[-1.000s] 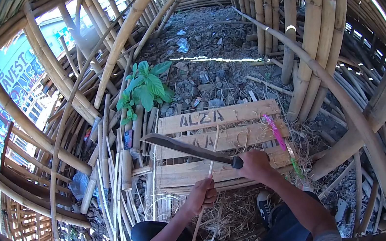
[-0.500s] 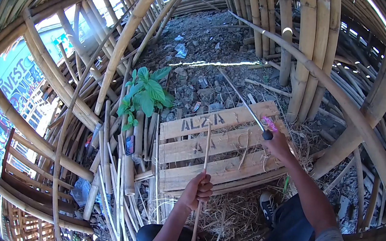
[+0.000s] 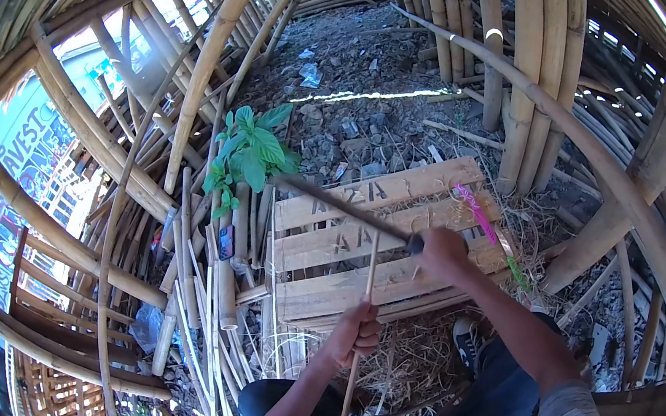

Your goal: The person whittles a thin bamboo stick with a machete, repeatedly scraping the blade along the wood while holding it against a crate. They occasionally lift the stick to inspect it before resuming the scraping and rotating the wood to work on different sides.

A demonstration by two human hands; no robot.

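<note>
My left hand (image 3: 353, 335) is wrapped round a thin bamboo strip (image 3: 371, 269), which stands upright in front of a slatted wooden crate (image 3: 308, 294) marked with black letters. In my right hand (image 3: 439, 253) is the dark handle of a long blade (image 3: 342, 204), slightly blurred. The blade points left across the crate and passes the upper end of the strip; whether they touch I cannot tell. A pink cord (image 3: 477, 213) lies on the crate's right side, beyond my right hand.
A leafy green plant (image 3: 252, 150) grows left of the crate. Bamboo poles (image 3: 528, 91) rise at the right, and a long slanting pole (image 3: 578, 157) crosses there. Cut strips (image 3: 203, 343) lie at the lower left, near my legs. Rubble (image 3: 350, 83) covers the ground behind.
My right hand has moved left and down, swinging the blade from pointing up and away to lying across the strip's top. The left hand has shifted slightly right with the strip.
</note>
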